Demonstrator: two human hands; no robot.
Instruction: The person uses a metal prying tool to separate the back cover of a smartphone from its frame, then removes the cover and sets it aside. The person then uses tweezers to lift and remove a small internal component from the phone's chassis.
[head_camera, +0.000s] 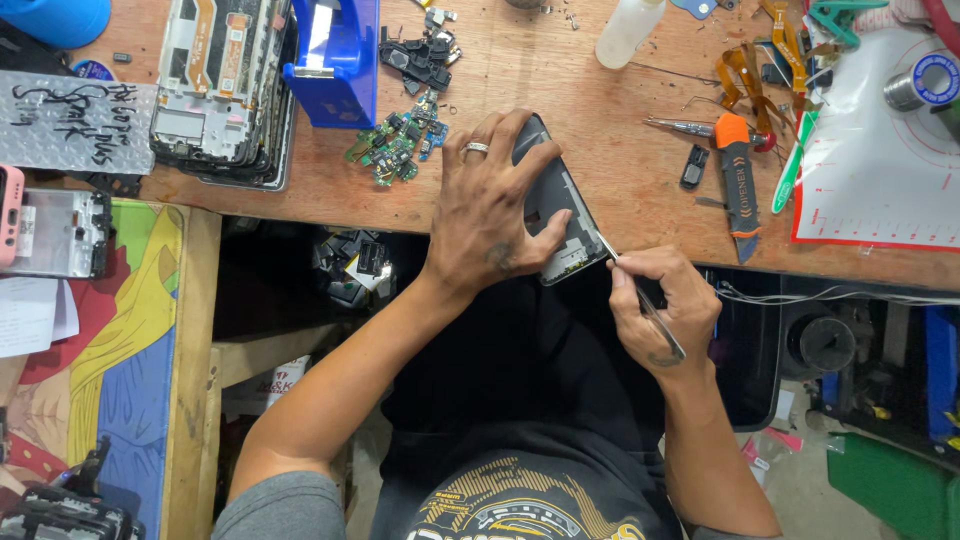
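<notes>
Head view: left hand (487, 215) pressed flat on opened phone (556, 205) at desk (620, 100) front edge; right hand (655, 305) pinched tweezers (640, 295) w/ tip at its corner. Phone prob. light, stiff but fragile; better held by edges.

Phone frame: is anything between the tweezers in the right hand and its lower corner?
Nothing visible. The tweezers in the right hand already reach the lower corner of the phone frame. The left hand presses its upper side, clear of that corner.
</notes>
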